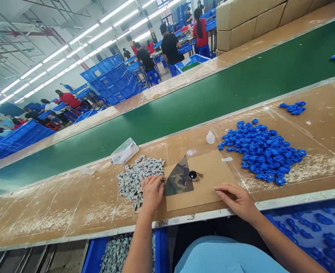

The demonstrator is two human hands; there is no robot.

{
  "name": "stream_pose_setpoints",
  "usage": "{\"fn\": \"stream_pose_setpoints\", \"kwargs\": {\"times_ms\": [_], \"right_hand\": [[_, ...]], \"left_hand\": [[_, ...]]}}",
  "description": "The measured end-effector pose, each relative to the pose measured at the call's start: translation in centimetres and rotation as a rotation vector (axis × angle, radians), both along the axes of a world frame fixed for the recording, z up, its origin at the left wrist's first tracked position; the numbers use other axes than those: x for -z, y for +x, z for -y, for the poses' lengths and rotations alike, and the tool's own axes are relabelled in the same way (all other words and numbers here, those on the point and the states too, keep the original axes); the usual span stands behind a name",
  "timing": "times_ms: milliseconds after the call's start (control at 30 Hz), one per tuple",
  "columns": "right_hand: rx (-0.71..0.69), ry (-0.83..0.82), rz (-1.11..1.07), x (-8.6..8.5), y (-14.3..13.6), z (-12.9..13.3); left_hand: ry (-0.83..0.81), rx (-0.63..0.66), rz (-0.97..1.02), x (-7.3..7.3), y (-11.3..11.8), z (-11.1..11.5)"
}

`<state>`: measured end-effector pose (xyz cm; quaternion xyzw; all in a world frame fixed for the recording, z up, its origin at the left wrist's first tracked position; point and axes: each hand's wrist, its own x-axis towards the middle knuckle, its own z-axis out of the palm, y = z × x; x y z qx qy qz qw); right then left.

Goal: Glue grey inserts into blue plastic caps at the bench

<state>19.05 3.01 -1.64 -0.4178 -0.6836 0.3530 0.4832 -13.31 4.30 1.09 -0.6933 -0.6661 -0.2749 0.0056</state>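
My left hand is at the right edge of a pile of small grey pieces. Its fingers are bent and close together, and a grey piece seems to be at their tips, though I cannot make it out. Beside those fingertips lies a dark camouflage-patterned sheet on a flat cardboard piece. A small round black-topped cup stands at the sheet's right edge, with brown stains around it. Over the cardboard's right side, my right hand has thumb and forefinger stretched out slightly apart, with nothing visible between them.
Right of the cardboard spreads a heap of blue pieces. A small white bottle and a clear plastic tray stand near the green conveyor belt. Blue bins with grey pieces and blue pieces are below the table edge.
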Motion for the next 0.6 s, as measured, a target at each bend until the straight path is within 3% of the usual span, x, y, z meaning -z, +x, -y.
{"fn": "stream_pose_setpoints", "kwargs": {"times_ms": [100,267,467,600], "right_hand": [[0.015,-0.061,-0.04,0.2,0.2,-0.1],[0.023,-0.067,-0.06,-0.1,-0.2,0.1],[0.041,-0.06,-0.054,-0.4,-0.7,0.3],[0.07,-0.022,-0.042,-0.4,-0.4,0.7]], "left_hand": [[-0.04,-0.008,-0.091,0.8,1.1,-0.9],[0.032,0.028,-0.187,1.5,-0.1,-1.8],[0.121,0.081,-0.15,2.0,-0.7,-2.2],[0.188,0.101,-0.047,1.6,-0.1,-1.8]]}}
